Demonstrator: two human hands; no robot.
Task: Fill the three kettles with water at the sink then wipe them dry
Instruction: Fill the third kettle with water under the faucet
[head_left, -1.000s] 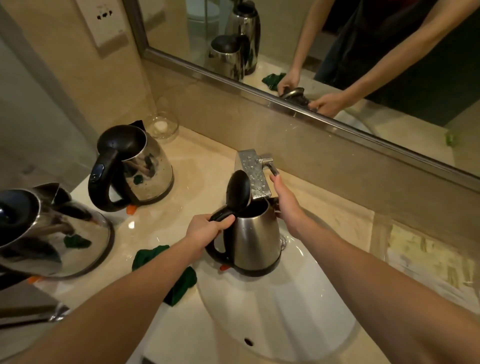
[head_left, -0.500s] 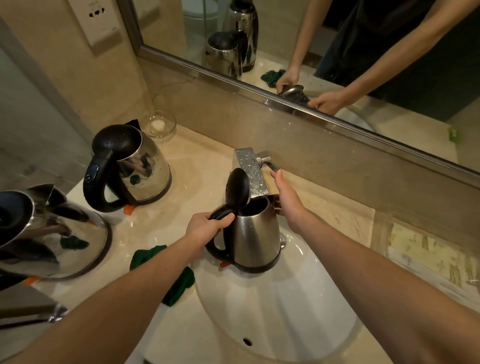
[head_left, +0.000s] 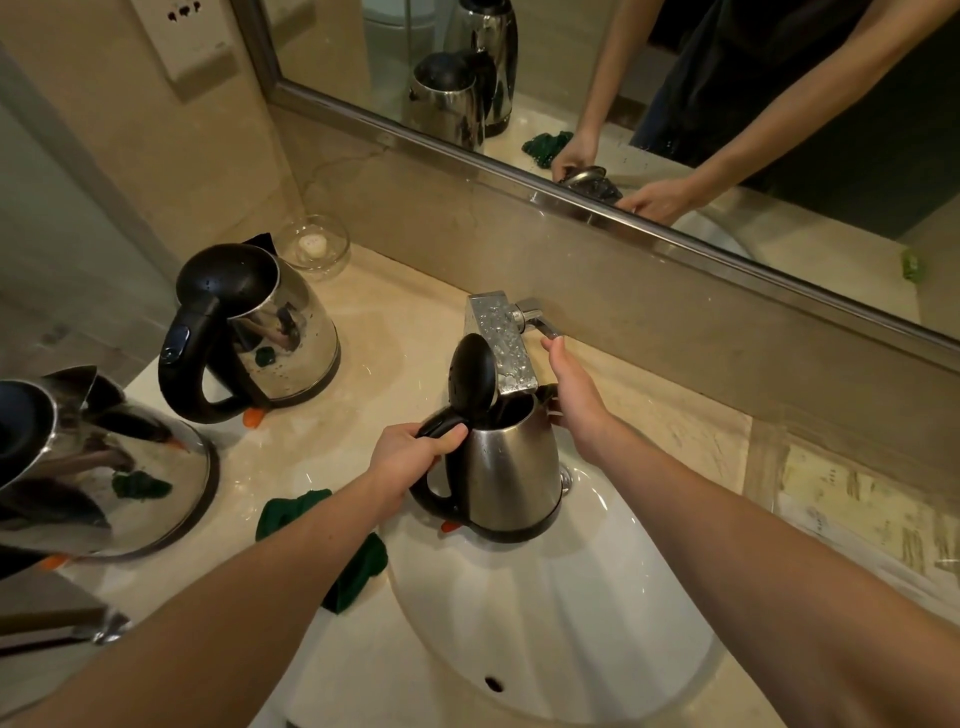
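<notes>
A steel kettle (head_left: 511, 467) with its black lid up hangs over the white sink (head_left: 571, 623), its mouth right under the square chrome tap (head_left: 501, 340). My left hand (head_left: 410, 449) grips its black handle. My right hand (head_left: 571, 395) reaches beside the kettle's spout, fingertips at the tap's lever (head_left: 540, 325). Two more steel kettles stand on the counter at left: one (head_left: 254, 332) with a black lid, another (head_left: 93, 462) at the left edge. A green cloth (head_left: 358, 561) lies on the counter under my left forearm.
A small glass dish (head_left: 317, 249) sits in the back corner by the wall. A framed mirror (head_left: 571, 104) runs along the back and shows the kettles and a person's arms. The beige counter (head_left: 415, 322) is wet in places.
My right hand has slid up from the kettle's spout toward the tap lever. The kettle stays under the tap in my left hand.
</notes>
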